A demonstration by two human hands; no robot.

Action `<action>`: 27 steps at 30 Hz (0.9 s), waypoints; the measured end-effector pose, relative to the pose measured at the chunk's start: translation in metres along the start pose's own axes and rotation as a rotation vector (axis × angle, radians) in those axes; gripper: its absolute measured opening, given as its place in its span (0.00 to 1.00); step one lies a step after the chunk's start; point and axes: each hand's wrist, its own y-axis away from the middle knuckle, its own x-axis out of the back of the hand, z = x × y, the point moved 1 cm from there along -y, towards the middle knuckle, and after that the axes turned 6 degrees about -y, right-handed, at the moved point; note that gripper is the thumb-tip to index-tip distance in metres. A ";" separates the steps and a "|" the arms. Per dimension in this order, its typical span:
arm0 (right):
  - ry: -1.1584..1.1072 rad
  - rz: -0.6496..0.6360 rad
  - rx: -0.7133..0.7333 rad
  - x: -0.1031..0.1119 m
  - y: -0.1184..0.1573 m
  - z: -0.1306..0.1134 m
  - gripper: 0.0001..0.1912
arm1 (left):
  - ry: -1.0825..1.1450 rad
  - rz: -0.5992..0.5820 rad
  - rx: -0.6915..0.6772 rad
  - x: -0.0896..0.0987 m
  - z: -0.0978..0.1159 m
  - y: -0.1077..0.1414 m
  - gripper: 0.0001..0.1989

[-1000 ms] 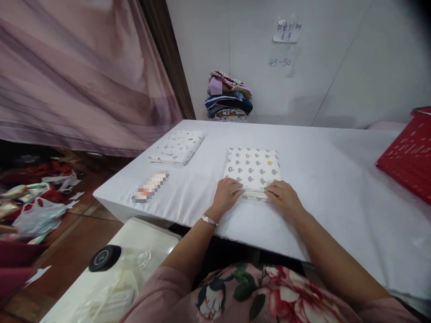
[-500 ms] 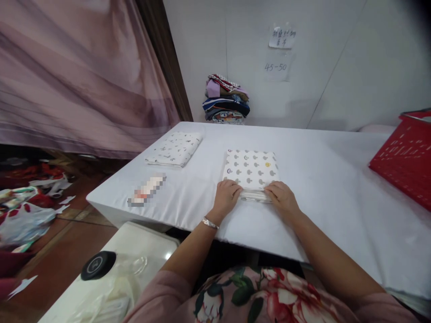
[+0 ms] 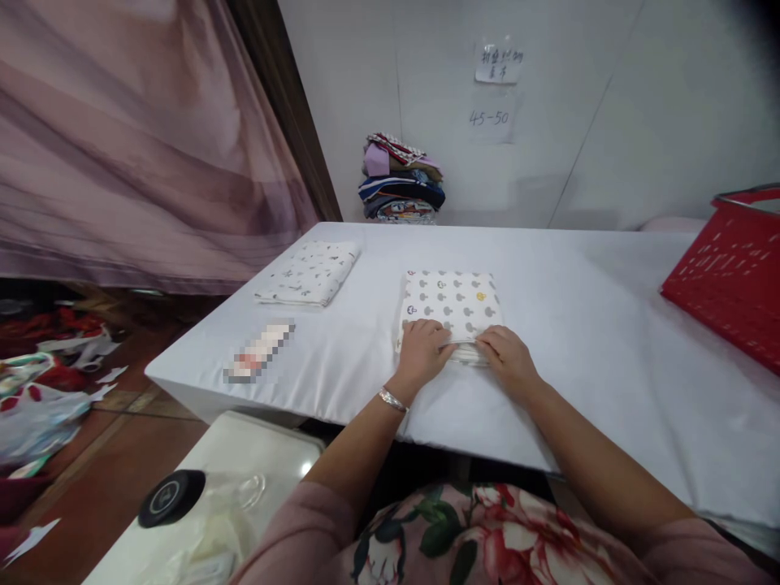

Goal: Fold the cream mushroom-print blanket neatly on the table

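A folded white cloth (image 3: 451, 296) printed with grey mushroom-like shapes, one of them yellow, lies on the white-covered table (image 3: 578, 325) in front of me. My left hand (image 3: 425, 351) pinches its near edge left of the middle, fingers on top and thumb at the fold. At the right end of that same edge, my right hand (image 3: 505, 357) pinches the upper layer between thumb and fingers. Lower folded layers show between the two hands. Farther left lies a second folded white cloth (image 3: 309, 272) with small dark prints, touched by neither hand.
On the right stands a red plastic basket (image 3: 731, 276). A stack of folded clothes (image 3: 402, 183) is behind the table's far edge by the wall. A blurred-out flat object (image 3: 259, 351) lies at the table's left. Below it is a white surface (image 3: 262, 451) with a black round object (image 3: 171, 497).
My left hand has slid right along the cloth's near edge, closer to my right hand. My right hand keeps its pinch. The whole view has shifted slightly.
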 end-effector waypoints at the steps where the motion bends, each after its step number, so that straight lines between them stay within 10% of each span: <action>1: 0.000 -0.003 0.000 0.000 0.000 0.000 0.12 | -0.006 -0.017 -0.001 0.000 0.001 -0.002 0.07; 27: 0.062 -0.058 0.022 -0.004 0.001 0.001 0.12 | -0.049 -0.068 -0.098 -0.007 0.006 0.004 0.07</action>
